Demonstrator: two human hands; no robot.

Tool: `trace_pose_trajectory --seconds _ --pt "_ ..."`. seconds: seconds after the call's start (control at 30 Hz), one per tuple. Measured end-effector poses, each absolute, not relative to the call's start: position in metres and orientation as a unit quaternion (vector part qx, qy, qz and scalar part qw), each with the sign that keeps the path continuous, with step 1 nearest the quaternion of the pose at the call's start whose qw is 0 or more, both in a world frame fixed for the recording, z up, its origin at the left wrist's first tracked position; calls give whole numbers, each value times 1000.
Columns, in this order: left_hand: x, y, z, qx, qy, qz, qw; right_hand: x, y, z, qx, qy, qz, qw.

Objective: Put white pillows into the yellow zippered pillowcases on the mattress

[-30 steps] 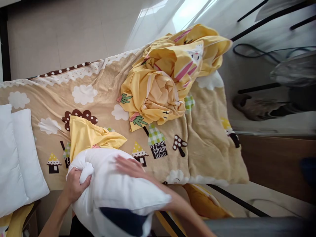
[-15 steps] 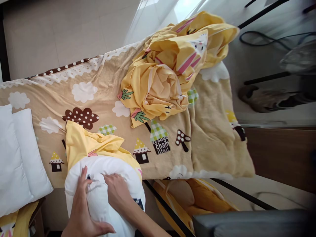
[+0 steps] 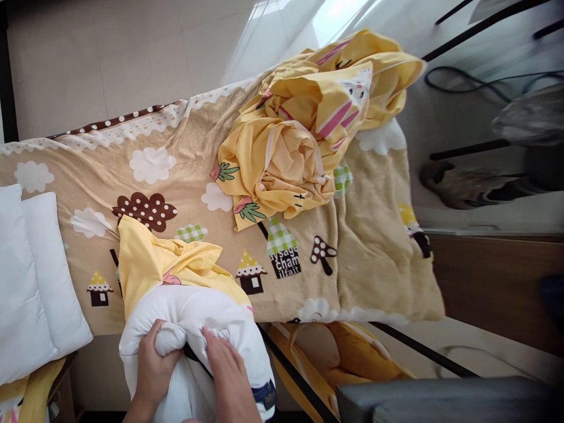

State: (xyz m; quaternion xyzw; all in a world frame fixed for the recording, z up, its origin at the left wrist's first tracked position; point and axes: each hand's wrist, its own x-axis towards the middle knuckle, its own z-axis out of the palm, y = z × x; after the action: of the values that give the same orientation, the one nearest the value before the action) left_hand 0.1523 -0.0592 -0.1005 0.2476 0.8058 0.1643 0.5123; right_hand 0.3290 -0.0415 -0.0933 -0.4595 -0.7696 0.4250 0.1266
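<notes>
A white pillow (image 3: 189, 317) bulges at the bottom centre, its far end partly inside a yellow pillowcase (image 3: 154, 264) lying on the bed. My left hand (image 3: 152, 367) is closed round a bunched fold of the pillow's near end. My right hand (image 3: 229, 379) lies beside it, fingers pressed onto the white fabric and a dark seam between the hands. Both wrists enter from the bottom edge.
A beige blanket (image 3: 176, 153) printed with clouds, mushrooms and houses covers the bed. A crumpled yellow sheet (image 3: 304, 135) lies on it at upper centre. Two white pillows (image 3: 30, 282) sit at the left. Yellow fabric (image 3: 352, 358) lies below the bed edge; cables and dark furniture legs are on the floor at right.
The pillow was folded and drawn toward me. My right hand slid from its top to the near end beside my left hand, which has closed on a fold.
</notes>
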Motion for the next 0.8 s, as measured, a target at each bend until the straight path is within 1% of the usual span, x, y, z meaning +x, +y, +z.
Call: trace_pose_trajectory --seconds 0.1,0.17,0.23,0.37,0.5,0.53,0.6,0.7,0.77,0.8 --pt "149 -66 -106 97 804 232 539 309 -57 -99 -451 -789 412 71" --pt "147 -71 -107 38 781 251 571 294 -58 -100 -454 -775 440 15" --pt "147 -77 -107 11 781 245 574 280 -53 -99 -454 -751 478 -44" --pt "140 -85 -107 54 803 208 555 263 -38 -102 -426 -712 544 -125" --pt "105 -67 -105 187 760 157 602 253 -16 -113 -404 -688 575 -179" --pt "93 -57 -108 231 752 141 601 251 -9 -115 -405 -681 580 -189" --pt "68 -32 -121 327 761 87 553 247 6 -115 -413 -663 591 -201" --pt "44 3 -159 420 780 -61 461 245 26 -111 -425 -619 634 -188" --pt "42 15 -185 422 764 -123 471 249 36 -108 -429 -585 670 -158" --pt "44 18 -195 419 754 -125 490 251 40 -108 -432 -573 683 -137"
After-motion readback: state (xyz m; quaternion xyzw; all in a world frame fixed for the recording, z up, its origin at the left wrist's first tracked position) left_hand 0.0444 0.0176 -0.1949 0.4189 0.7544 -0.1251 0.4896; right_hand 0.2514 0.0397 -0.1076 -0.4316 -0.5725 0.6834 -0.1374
